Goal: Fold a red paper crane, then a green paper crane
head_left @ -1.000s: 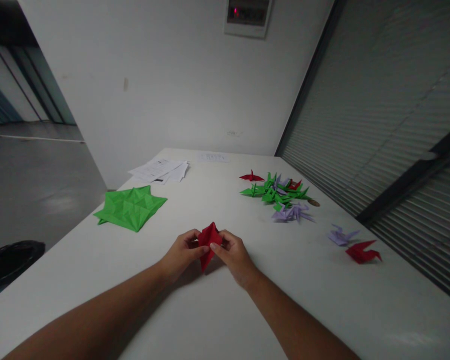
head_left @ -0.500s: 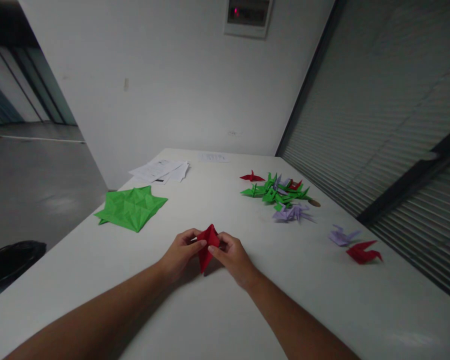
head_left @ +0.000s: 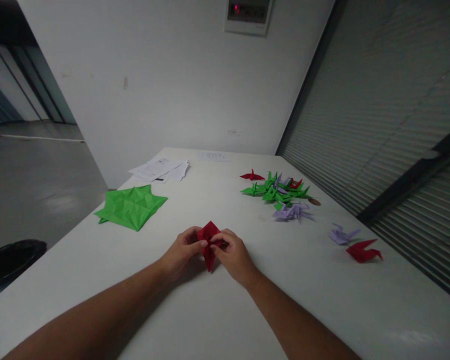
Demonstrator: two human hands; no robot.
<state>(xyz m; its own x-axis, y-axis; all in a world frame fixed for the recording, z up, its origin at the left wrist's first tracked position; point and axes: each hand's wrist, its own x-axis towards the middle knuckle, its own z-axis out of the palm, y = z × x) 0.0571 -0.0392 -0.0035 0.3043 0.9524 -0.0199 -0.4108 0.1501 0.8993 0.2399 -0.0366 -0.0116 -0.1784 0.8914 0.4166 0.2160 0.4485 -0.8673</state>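
A partly folded piece of red origami paper (head_left: 209, 230) is held just above the white table (head_left: 217, 320), with one pointed end toward me and another away. My left hand (head_left: 183, 250) pinches its left side, thumb on the front. On the right side, my right hand (head_left: 234, 255) has thumb and fingers closed on the paper near its middle, covering part of it. To the far right lie a red paper crane (head_left: 363, 251) and a lilac paper crane (head_left: 343, 235).
A heap of green, lilac and red paper cranes (head_left: 275, 192) lies at the back right. Creased green paper (head_left: 133, 206) rests at the left, with printed sheets (head_left: 159, 170) behind it. Blinds (head_left: 390, 110) line the right; a black-lined bin (head_left: 13, 262) stands at left.
My right fingers have moved from the paper's right edge onto its front, near the middle. The red paper has turned slightly, its near tip shifting right. My left hand keeps its grip.
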